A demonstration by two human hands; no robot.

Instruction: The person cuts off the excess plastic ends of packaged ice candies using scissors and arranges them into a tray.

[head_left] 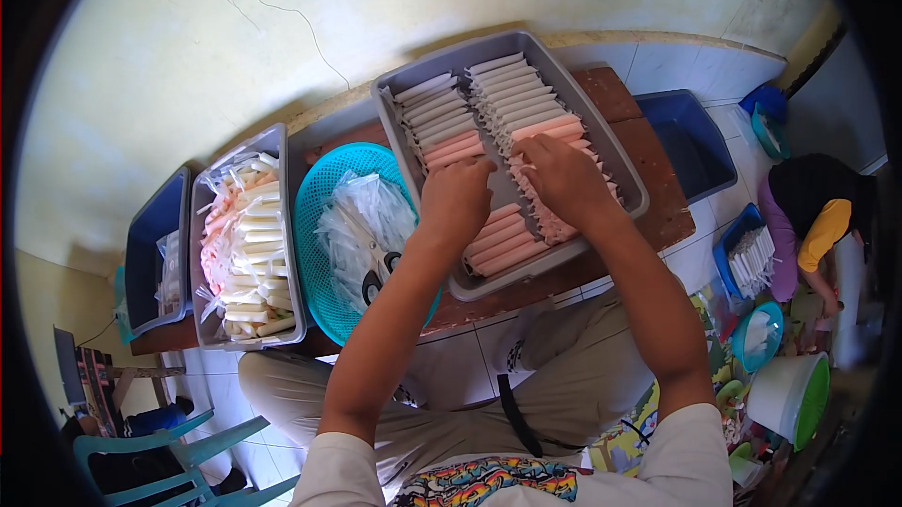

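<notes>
A grey tray (512,286) in front of me holds two rows of slim sealed plastic tubes that look like ice pops. Greyish-white ice pops (512,89) lie at the far end, pink ice pops (507,239) nearer me. My left hand (458,195) hovers at the left row with its fingers curled; what they hold, if anything, is hidden. Over the right row, my right hand (567,178) has bent fingers closed at the pink tubes, which it partly covers. Left of the tray, a turquoise basket (310,253) contains clear plastic bags (352,216) and scissors (376,258).
Another grey tray (291,267) with white and pink tubes stands left of the basket, beside a dark blue bin (141,253). Everything rests on a wooden bench (662,173) against the wall. At right, a person (817,216) sits among tubs on the floor. A green chair (178,469) is lower left.
</notes>
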